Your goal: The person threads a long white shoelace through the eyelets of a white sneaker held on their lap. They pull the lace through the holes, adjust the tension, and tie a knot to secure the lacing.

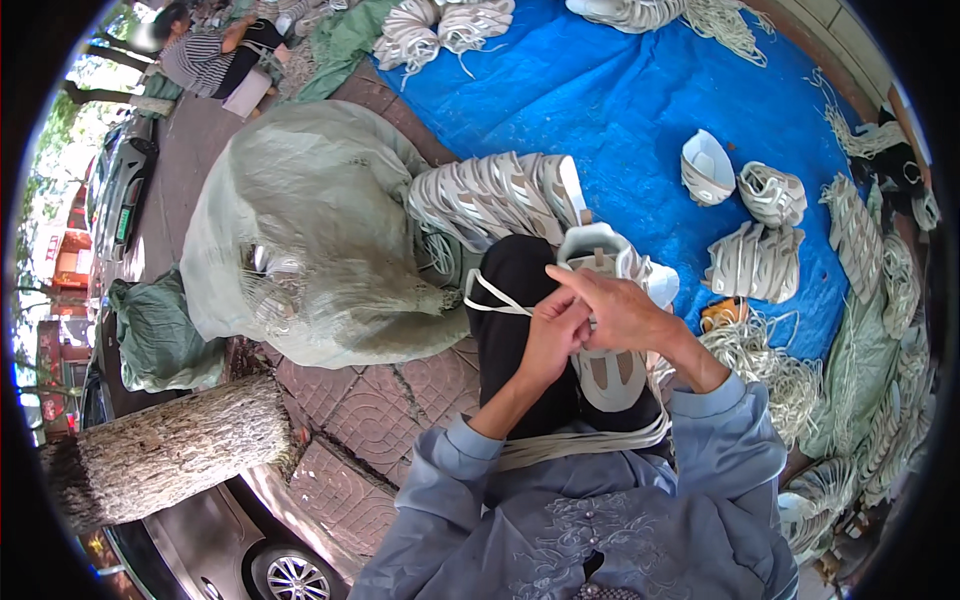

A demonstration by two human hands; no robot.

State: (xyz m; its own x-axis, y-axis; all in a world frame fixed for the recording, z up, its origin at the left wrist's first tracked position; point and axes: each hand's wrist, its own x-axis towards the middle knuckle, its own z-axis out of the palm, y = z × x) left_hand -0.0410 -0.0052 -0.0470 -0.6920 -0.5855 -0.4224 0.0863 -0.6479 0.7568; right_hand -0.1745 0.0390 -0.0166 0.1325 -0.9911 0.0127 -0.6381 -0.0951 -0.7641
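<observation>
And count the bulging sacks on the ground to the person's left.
2: a large pale green sack beside the row of shoe uppers, and a smaller dark green sack near the tree trunk. Others may be hidden behind them.

At one o'clock, a creased blue tarp (630, 110) is covering the ground. At eleven, green cloth (342, 48) is lying in folds beside the tarp. Between ten and eleven, a person (198, 64) in a striped top is sitting. A large, pale sack (290, 190) is bulging at ten, a grey car (130, 175) is standing between nine and ten, and a dark green bag (165, 335) is slumping at nine. At eight, a rough tree trunk (190, 445) is rising from patterned reddish paving (335, 400); a second car (205, 535) is standing beyond it, its spoked wheel (298, 578) showing toward seven.
</observation>
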